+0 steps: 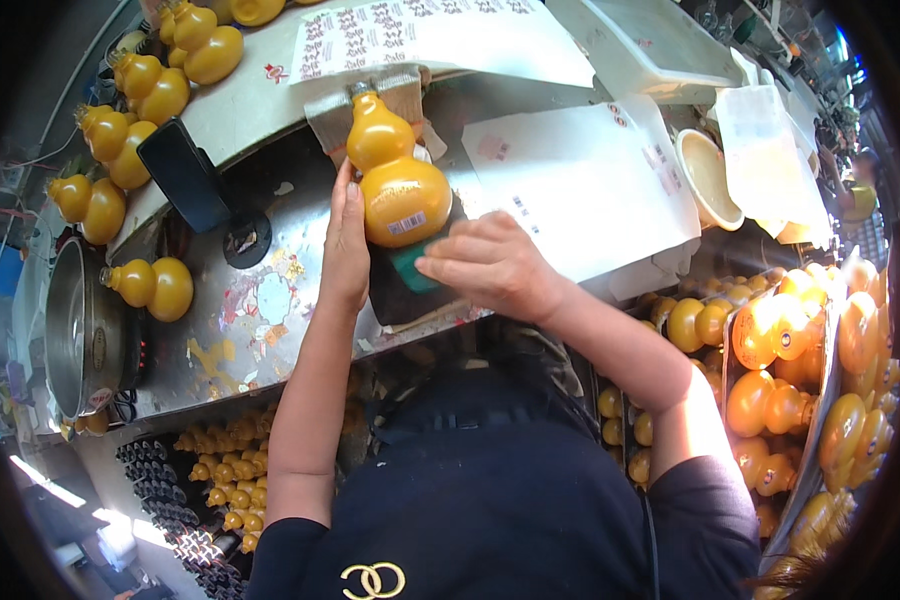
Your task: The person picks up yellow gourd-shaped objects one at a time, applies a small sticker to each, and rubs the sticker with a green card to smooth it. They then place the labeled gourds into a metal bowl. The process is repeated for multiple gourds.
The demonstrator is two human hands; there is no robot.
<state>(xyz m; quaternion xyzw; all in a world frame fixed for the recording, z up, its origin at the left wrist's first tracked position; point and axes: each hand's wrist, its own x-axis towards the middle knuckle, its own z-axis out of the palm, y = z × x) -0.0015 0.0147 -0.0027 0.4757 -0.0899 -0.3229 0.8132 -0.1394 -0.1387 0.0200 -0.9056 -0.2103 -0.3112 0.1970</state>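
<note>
Head view, items by size, largest first.

1. Metal worktable (270,300): scuffed, stained, spanning the middle of the scene.
2. White label sheets (580,180): lying on the table at centre and right, one more at the far edge.
3. Steel pot (80,330): at the near left edge of the table.
4. Crates of orange bottles (810,370): packed full, at the right.
5. Gourd bottle (395,170): orange, gourd-shaped, lying on its side at table centre. Long axis runs near to far; capped neck points far, fat base points near. A small barcode label shows on the belly.
6. Loose gourd bottles (150,285): several along the left edge, well apart from the hands.
7. Right hand (490,262): fingers curled and pressed down on a green pad (413,270) just at the bottle's base.
8. Left hand (345,240): flat, fingers straight and together, laid against the bottle's left flank, bracing rather than clasping.

Risk, as judged: the bottle is round and only braced on one side, so a push from the right hand could roll it or skew a label.
</note>
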